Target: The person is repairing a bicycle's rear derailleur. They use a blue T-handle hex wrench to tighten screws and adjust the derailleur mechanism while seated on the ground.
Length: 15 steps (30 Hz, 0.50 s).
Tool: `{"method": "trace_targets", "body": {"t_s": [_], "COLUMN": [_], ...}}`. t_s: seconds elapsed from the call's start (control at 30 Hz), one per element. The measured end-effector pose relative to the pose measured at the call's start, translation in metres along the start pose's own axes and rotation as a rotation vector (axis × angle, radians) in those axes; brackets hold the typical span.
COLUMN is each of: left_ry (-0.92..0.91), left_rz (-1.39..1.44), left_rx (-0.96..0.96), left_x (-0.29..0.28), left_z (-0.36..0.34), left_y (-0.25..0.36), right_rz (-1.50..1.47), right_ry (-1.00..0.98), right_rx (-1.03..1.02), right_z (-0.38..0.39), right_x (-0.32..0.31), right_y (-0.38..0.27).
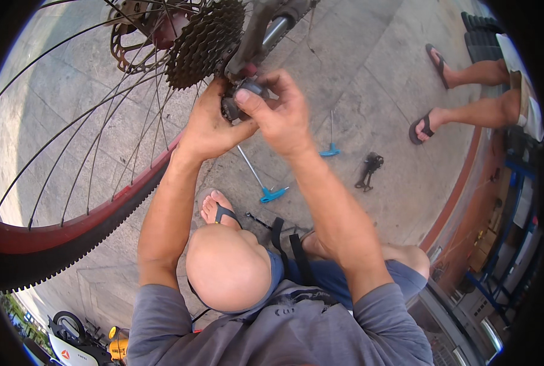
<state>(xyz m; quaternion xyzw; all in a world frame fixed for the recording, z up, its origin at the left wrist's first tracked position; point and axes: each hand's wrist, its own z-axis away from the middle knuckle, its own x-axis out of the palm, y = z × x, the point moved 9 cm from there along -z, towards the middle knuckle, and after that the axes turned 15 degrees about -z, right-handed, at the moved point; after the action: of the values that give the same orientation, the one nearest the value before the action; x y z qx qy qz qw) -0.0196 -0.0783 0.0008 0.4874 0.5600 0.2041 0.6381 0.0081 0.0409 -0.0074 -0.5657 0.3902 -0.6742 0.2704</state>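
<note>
A dark grey rear derailleur sits below the bike's rear frame end, just right of the sprocket cassette. My left hand grips its lower left side, fingers curled up behind it by the cassette. From the right, my right hand closes on the same part, thumb on its front and index finger bent over the top. Both hands hide much of the derailleur, so I cannot tell whether it is fastened to the frame.
The red-rimmed wheel with its knobby tyre fills the left. Two blue T-handle wrenches and a loose black derailleur lie on the paved ground. Another person's sandalled feet stand at the right, near shelving.
</note>
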Motion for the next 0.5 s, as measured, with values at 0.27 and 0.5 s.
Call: {"method": "trace_targets", "body": {"t_s": [0.27,0.5], "left_ry": [-0.038,-0.154], "left_rz": [-0.211,-0.276], "left_rx": [0.159,0.084], "left_x": [-0.007,-0.003], "left_z": [-0.001,-0.002], "left_y": [-0.004,-0.004], "right_rz": [-0.072,-0.225], "right_ry": [0.039,0.076], "right_rx": [0.069,0.182], "right_z": [0.003,0.005], "right_x": [0.002,-0.004], "right_y": [0.000,0.010]}}
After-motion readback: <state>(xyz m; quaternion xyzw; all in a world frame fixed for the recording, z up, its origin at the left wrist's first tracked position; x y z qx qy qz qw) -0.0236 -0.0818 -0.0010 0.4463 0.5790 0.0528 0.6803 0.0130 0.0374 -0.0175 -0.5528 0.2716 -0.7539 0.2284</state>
